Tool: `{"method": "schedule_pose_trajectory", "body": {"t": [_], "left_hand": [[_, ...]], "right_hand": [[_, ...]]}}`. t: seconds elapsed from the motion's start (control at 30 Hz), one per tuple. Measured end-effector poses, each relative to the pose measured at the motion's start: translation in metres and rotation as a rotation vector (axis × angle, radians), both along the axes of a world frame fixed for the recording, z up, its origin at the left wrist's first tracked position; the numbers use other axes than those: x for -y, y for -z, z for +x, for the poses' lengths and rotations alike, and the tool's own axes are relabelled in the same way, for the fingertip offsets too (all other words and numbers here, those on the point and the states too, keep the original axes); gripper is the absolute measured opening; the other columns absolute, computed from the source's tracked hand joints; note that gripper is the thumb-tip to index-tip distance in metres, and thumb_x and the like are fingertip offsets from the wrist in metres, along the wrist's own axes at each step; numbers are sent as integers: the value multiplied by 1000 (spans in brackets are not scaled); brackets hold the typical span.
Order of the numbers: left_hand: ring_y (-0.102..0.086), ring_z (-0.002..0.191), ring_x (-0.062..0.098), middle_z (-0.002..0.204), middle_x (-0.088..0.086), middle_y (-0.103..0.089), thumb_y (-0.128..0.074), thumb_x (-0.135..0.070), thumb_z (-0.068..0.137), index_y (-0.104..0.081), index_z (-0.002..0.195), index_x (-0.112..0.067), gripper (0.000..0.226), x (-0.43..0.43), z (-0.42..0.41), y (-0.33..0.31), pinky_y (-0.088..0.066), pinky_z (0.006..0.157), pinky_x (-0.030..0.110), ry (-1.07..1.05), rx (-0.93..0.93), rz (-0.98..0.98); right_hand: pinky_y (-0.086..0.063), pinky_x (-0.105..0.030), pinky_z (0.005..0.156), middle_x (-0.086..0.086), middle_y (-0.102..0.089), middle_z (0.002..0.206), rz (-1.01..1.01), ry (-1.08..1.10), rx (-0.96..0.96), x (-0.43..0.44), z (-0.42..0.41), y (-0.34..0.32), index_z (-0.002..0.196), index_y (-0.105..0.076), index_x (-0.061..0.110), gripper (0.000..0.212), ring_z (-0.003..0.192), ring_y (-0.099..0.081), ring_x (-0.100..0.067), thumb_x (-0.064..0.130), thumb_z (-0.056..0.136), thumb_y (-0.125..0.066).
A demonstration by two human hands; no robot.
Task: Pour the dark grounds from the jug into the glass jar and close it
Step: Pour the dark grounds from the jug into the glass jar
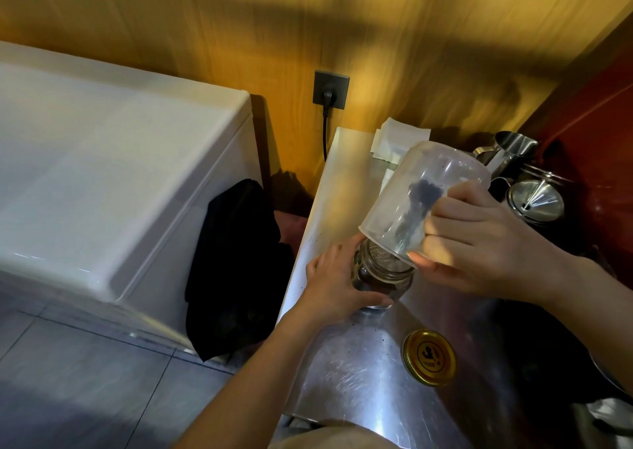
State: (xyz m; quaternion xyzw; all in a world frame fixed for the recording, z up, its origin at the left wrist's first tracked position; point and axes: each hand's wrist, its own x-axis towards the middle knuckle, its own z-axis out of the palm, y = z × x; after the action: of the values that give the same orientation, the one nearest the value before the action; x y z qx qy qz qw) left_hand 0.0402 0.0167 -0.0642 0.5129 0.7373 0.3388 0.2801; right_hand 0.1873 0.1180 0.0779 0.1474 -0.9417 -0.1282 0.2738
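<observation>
The right hand (pixel 479 243) has the clear plastic jug (pixel 424 202) by its handle side, fingers wrapped tight, and it's tipped almost upside down with its rim right over the mouth of the glass jar (pixel 383 277). A dark streak of grounds (pixel 416 205) clings to the jug's inner wall, close to the right knuckles. The left hand (pixel 337 282) is curled around the jar's side, steadying it on the steel counter (pixel 342 380); brown grounds already sit in the bottom of the jar. The gold lid (pixel 429 357) lies flat on the counter, nearer the person than both hands and well apart from the jar, so it's still open. Beyond the right hand there's some steel pitchers (pixel 513 150) and a metal funnel (pixel 534 202).
</observation>
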Motion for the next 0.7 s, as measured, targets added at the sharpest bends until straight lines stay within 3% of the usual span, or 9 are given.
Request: {"method": "schedule_pose_trajectory", "body": {"t": [0.13,0.23,0.4,0.7], "left_hand": [[-33,121,16,126,-7,-43,-75,-57,59,-28,130,-39,87,0,0,2,-18,101,35,0,-2,16],[-34,121,17,125,-8,-44,-75,-58,58,-29,129,-39,87,-1,-1,4,-20,104,39,-4,5,13],[-34,120,15,125,-8,-43,-74,-60,56,-30,128,-37,87,0,-1,5,-20,102,35,-8,-12,19],[-36,122,19,126,-4,-45,-76,-57,58,-32,129,-34,88,-1,-1,4,-23,105,46,-3,-13,12]], "right_hand": [[-39,-37,68,-8,-58,65,24,-5,23,1,1,2,77,-48,9,15,68,-43,-23,11,85,-60],[-38,-37,67,-8,-59,65,38,1,19,0,3,1,78,-47,10,15,62,-48,-25,11,85,-59],[-40,-36,66,-5,-57,63,56,13,43,5,3,1,74,-47,10,18,65,-45,-22,11,84,-62],[-36,-34,69,-4,-59,61,124,67,166,11,2,-13,63,-59,9,28,62,-56,-24,15,88,-52]]}}
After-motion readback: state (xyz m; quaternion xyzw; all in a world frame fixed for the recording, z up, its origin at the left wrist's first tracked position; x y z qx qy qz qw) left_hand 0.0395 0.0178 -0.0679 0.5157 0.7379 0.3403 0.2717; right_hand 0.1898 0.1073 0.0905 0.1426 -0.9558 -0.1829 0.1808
